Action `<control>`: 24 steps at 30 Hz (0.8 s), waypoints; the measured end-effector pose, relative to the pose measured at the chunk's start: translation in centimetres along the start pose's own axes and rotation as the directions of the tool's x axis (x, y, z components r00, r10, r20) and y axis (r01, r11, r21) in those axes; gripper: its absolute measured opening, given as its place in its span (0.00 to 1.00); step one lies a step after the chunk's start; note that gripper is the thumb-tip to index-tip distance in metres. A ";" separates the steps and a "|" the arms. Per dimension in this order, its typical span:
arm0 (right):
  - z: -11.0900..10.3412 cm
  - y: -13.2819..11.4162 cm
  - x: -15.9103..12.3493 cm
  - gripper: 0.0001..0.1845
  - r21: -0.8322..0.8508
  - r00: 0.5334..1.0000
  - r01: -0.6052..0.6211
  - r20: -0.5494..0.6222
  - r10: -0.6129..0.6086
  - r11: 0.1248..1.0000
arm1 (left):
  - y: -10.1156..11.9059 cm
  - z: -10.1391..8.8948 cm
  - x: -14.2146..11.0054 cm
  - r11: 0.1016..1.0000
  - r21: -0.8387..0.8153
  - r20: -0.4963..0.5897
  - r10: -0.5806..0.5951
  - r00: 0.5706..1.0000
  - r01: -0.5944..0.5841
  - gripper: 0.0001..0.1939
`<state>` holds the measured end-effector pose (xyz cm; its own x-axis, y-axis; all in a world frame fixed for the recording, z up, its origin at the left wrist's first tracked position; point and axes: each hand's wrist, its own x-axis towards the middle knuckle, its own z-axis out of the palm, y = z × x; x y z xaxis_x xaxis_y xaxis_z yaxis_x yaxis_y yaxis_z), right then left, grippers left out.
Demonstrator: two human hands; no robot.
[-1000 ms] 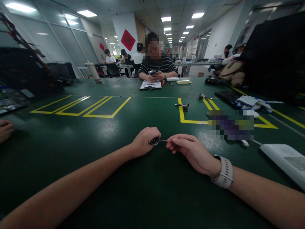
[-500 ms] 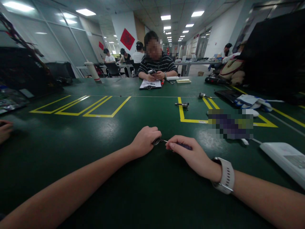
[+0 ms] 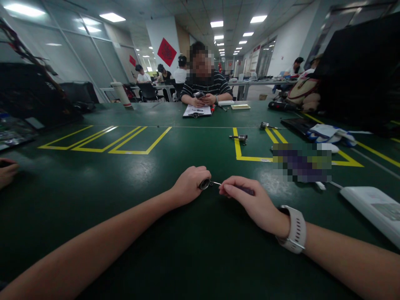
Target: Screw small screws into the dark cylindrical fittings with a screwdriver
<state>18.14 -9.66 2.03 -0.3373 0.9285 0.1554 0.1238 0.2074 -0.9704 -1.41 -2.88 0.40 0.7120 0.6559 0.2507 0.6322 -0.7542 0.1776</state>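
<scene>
My left hand (image 3: 191,185) is closed around a round, hollow metal piece that looks like a hole saw (image 3: 204,184), its open rim facing me. The fingers cover most of its body. In my right hand (image 3: 245,193) is a small screwdriver (image 3: 247,190) with a dark purple handle, pinched near the front. Its thin metal shaft points left to the rim of the metal piece; whether the tip touches is too small to tell. Two similar metal cups with shanks, a nearer one (image 3: 241,138) and a farther one (image 3: 265,125), lie on the green table (image 3: 200,258).
Yellow tape (image 3: 254,158) marks boxes on the table. A blurred purple patch (image 3: 296,164), a white device (image 3: 371,208) and a cloth (image 3: 331,135) are at right. Another person's hand (image 3: 8,171) shows at far left. Opposite sits a person (image 3: 208,85) behind a clipboard (image 3: 197,111).
My right hand has rolled over, bringing the screwdriver's purple handle into view, and shifted very slightly right in the last half second. My left hand keeps its hold, with the metal piece slightly turned.
</scene>
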 end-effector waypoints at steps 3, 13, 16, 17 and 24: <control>0.3 -0.7 -0.2 0.08 -0.240 0.994 0.112 0.025 -0.109 0.964 | 0.3 -0.1 0.0 0.997 0.072 0.023 0.020 1.000 -0.022 0.06; -0.9 0.8 1.4 0.07 0.418 0.975 -0.222 0.087 0.205 0.881 | 0.1 -0.1 0.0 0.998 0.034 0.008 0.044 0.999 -0.044 0.08; -0.8 1.1 1.5 0.07 0.513 0.968 -0.251 0.107 0.229 0.821 | -0.3 0.1 0.0 0.997 -0.050 -0.013 0.052 0.999 -0.052 0.07; -0.8 1.1 1.4 0.07 0.524 0.967 -0.251 0.109 0.228 0.814 | -0.3 0.1 0.0 0.996 -0.069 -0.015 0.054 0.998 -0.055 0.07; -0.1 -0.3 0.3 0.08 -0.019 1.000 -0.002 0.015 0.002 1.000 | 0.2 0.0 0.1 0.999 0.043 -0.006 0.021 1.000 -0.021 0.06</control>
<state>18.14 -9.45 2.40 -0.3513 0.9241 0.1504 0.1421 0.2114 -0.9670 -1.26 -2.95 0.45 0.7233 0.6398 0.2597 0.6301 -0.7654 0.1309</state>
